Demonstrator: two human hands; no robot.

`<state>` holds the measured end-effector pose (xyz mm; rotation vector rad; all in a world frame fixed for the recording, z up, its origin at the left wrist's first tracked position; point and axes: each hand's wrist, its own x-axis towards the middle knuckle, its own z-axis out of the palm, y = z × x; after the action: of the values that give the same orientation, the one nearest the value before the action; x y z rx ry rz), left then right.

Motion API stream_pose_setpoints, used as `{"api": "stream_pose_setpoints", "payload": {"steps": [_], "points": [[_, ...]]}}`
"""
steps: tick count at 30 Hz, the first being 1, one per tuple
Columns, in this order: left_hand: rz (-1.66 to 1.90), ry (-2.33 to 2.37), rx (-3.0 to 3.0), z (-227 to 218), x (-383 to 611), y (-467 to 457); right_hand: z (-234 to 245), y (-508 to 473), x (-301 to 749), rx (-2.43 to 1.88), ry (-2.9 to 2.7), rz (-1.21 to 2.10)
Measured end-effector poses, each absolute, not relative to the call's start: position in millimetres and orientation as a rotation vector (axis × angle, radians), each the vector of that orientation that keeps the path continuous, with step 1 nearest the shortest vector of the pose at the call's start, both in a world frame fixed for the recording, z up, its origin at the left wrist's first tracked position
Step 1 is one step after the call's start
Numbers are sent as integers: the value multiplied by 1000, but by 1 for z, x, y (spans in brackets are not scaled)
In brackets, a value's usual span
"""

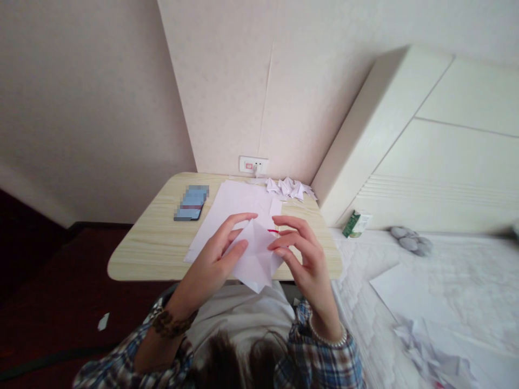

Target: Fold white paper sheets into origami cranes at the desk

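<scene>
- The left sleeve [127, 359] was plaid, checked in blue, white and brown.
- The right sleeve [330, 364] bore the same plaid, ending short of the wrist.
- A chunky, mottled brown bracelet [172, 324] circled the left wrist.
- A bracelet of small, pale, pearl-like beads [327, 342] circled the right wrist.
- A softly creased, pale grey garment [243, 310] showed between the forearms.

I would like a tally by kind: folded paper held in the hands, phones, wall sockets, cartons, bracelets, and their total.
Held folded paper: 1
Phone: 1
Wall socket: 1
Carton: 1
Dark bracelet and pale bracelet: 2
Total: 6
</scene>
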<state>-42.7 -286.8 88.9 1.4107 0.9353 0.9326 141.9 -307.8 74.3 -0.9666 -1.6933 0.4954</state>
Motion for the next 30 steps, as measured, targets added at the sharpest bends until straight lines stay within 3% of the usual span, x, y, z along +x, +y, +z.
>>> {"api": "stream_pose_setpoints", "payload": {"steps": [12, 30], "points": [[760, 796, 1697, 93, -43, -291, 77, -307, 134, -1087, -1663, 394], [829, 866, 1673, 85, -37, -289, 75, -304, 134, -1137, -1532, 597]]}}
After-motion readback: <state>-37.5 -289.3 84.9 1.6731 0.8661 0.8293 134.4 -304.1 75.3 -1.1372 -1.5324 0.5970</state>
